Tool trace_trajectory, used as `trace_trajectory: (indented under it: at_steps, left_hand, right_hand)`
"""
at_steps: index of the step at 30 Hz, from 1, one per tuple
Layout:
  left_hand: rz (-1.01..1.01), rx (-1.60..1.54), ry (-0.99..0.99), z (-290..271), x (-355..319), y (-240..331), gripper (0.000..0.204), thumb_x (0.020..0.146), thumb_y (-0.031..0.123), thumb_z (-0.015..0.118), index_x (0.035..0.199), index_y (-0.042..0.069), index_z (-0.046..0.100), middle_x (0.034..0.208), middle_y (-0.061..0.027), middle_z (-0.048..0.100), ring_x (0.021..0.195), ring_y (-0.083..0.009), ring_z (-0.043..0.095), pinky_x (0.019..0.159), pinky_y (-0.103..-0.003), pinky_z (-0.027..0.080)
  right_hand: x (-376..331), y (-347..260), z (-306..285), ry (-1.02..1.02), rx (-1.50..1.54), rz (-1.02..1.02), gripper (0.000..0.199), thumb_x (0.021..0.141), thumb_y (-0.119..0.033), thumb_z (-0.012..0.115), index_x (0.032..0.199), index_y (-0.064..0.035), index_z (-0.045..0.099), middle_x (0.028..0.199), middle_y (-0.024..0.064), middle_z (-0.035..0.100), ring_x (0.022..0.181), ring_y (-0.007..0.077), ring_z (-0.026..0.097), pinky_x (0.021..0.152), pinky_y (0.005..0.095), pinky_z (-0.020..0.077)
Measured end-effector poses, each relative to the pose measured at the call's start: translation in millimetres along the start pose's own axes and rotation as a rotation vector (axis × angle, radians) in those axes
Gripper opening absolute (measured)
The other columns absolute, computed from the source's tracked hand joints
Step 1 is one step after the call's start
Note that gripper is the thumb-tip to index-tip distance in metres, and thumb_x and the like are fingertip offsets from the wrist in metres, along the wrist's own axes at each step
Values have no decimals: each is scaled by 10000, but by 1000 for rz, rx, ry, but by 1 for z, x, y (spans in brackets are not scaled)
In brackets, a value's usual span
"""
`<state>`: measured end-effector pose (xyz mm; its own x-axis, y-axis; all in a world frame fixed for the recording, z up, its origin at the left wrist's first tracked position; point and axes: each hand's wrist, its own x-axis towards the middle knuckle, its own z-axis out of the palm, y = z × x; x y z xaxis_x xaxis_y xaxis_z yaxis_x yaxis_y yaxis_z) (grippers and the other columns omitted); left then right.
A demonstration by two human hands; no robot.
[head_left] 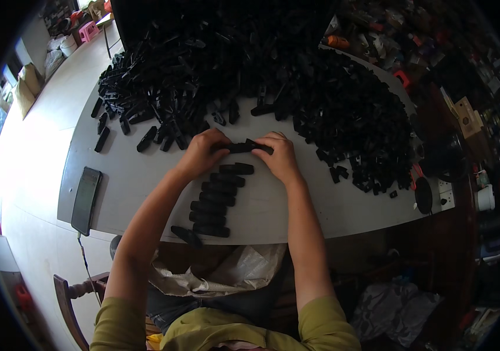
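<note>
Count: hands, 2 (left hand [206, 152], right hand [279, 153]). Held black parts [240, 147]: 1 or 2, unclear. Column of black pieces [217, 198]: approx. 7, plus 1 skewed piece [186, 236]. Heaped parts [349, 111]: uncountable. Phone [87, 199], 1. Bench [267, 210], 1. Sack [250, 272], 1. Pink stool [89, 31], 1.

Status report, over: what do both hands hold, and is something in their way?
Left hand, right hand: both pinching black plastic workpiece; one part or two, unclear. Curved row nearer the body. Loose heap beyond, apparently not blocking.
</note>
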<state>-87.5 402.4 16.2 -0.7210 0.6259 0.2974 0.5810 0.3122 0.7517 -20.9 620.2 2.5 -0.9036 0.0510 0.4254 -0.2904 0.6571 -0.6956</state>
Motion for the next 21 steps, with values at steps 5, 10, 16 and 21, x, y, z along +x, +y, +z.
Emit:
trace_trajectory:
  at_steps: [5, 10, 16, 21]
  left_hand:
    - [104, 7, -66, -7, 5, -5, 231, 742, -35, 695, 970, -11, 675, 975, -126, 637, 906, -261, 636, 813, -340, 517]
    - [118, 54, -77, -15, -7, -1, 233, 762, 14, 693, 993, -8, 677, 1006, -136, 645, 954, -279, 618, 853, -361, 497]
    - [5, -68, -27, -21, -75, 22, 410, 939, 299, 527, 1220, 4, 580, 1250, -195, 550, 1145, -346, 536, 1001, -393, 399]
    - [-90, 63, 125, 1, -141, 60, 492, 936, 339, 499, 1318, 29, 509, 1356, -213, 469, 1232, -389, 466, 1035, -425, 362]
  right_hand:
    - [5, -9, -10, -167, 37, 73, 260, 670, -51, 804, 912, -7, 722, 875, 82, 663, 892, 229, 611, 788, 311, 494]
    - [1, -13, 16, -184, 13, -34, 247, 728, -113, 787, 956, -36, 732, 965, 41, 662, 953, 205, 573, 842, 319, 476]
    - [-20, -42, 29, -272, 339, -20, 427, 937, -317, 594, 1272, -52, 587, 1274, 125, 572, 1217, 270, 506, 1029, 348, 393]
    - [-70, -72, 33, -319, 208, -87, 429, 969, -316, 532, 1303, -49, 555, 1327, 162, 539, 1272, 302, 471, 1070, 384, 351]
